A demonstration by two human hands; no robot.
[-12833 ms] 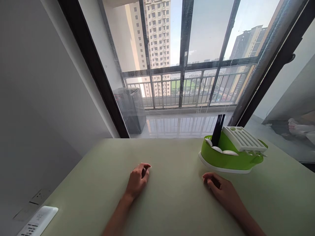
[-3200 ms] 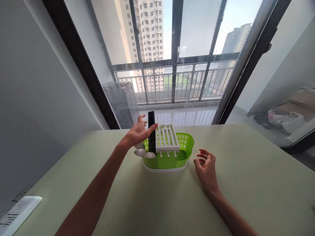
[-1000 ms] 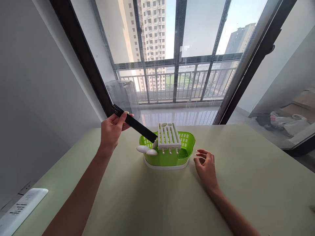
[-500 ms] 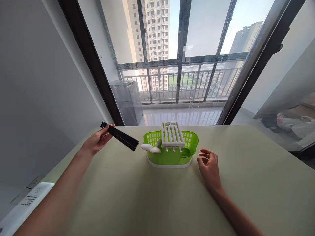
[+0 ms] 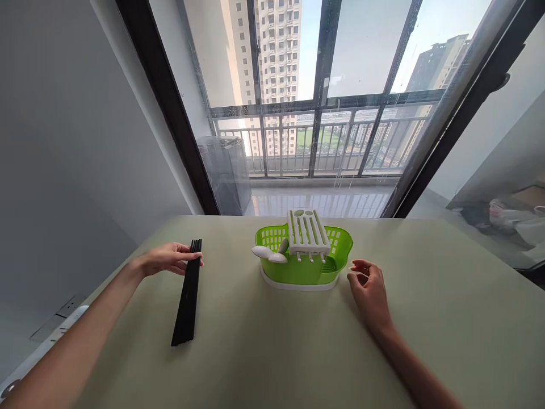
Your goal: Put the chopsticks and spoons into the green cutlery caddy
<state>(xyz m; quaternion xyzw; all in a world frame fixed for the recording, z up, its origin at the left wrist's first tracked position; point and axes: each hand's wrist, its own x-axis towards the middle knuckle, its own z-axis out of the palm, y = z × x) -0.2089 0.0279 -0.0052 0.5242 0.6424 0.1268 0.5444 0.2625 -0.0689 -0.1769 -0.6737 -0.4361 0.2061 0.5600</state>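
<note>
My left hand is closed around one end of a bundle of black chopsticks, fingers and thumb pinching it near the top. The bundle points down toward the near side of the table and fans slightly at its lower end. A green plastic draining basket stands at the middle, with a white slotted rack across its top. White spoons and a grey-green one stick out at its left side. Just right of the basket, my right hand holds nothing, its fingers curled loosely with a gap to the thumb.
The pale green table reaches to a large sliding glass door. A white power strip lies at the left edge by the grey wall. Bags appear on the far right, beyond the table.
My left hand has swung the chopsticks from pointing rightward to pointing toward the near edge, lowering them. My right hand stays beside the basket. The view has shifted slightly.
</note>
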